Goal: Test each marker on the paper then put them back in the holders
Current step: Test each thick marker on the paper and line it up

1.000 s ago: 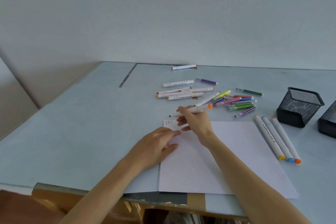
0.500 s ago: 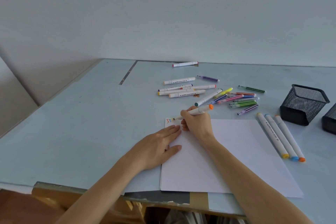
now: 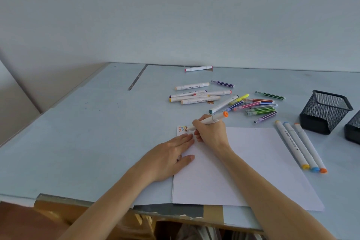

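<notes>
My right hand (image 3: 211, 132) grips a white marker with an orange end cap (image 3: 209, 120); its tip touches the top left corner of the white paper (image 3: 253, 163), beside small orange, blue and brown squiggles (image 3: 182, 129). My left hand (image 3: 169, 159) lies flat, fingers spread, on the paper's left edge. Right of the paper lie three white markers (image 3: 301, 146) side by side with yellow, blue and orange ends. Beyond the paper are several white markers (image 3: 194, 95) and several thin coloured pens (image 3: 257, 106). Two black mesh holders (image 3: 325, 111) stand at the right.
A lone white marker (image 3: 198, 68) rests against the back wall. The second mesh holder (image 3: 353, 129) is cut off by the right frame edge. The pale blue table (image 3: 87, 132) ends at a worn front edge near my arms.
My right hand brought the marker's tip down from just above the paper onto its top left corner, where a brown mark has appeared. My left hand stayed flat on the sheet.
</notes>
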